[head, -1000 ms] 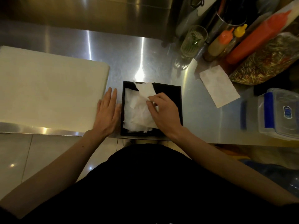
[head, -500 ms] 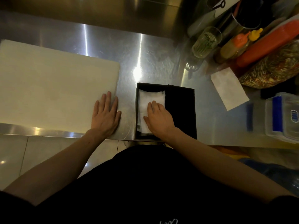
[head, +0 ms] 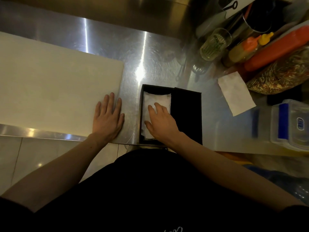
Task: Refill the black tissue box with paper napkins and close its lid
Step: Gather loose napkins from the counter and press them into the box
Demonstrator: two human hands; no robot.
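Far left, our left hand [head: 107, 119] lies flat, fingers spread, palm down on the corner of the white cutting board [head: 55, 84], gripping nothing. Moving right, the black tissue box [head: 170, 115] sits at the near edge of the steel counter [head: 147, 57], just beside the board, long axis running away from us. Its left half stands open and the lid [head: 186, 114] covers the right half. Inside, paper napkins [head: 157, 99] lie flat, stacked along that same axis. Our right hand [head: 161, 120] presses on them, fingers loosely spread, pinching nothing. The napkins look soft, light and easily creased, so broad flat pressure suits them; the box looks stiff and light, best steadied by its side walls. Further right, a loose napkin [head: 235, 93] lies well apart, near the sauce bottles [head: 247, 47].
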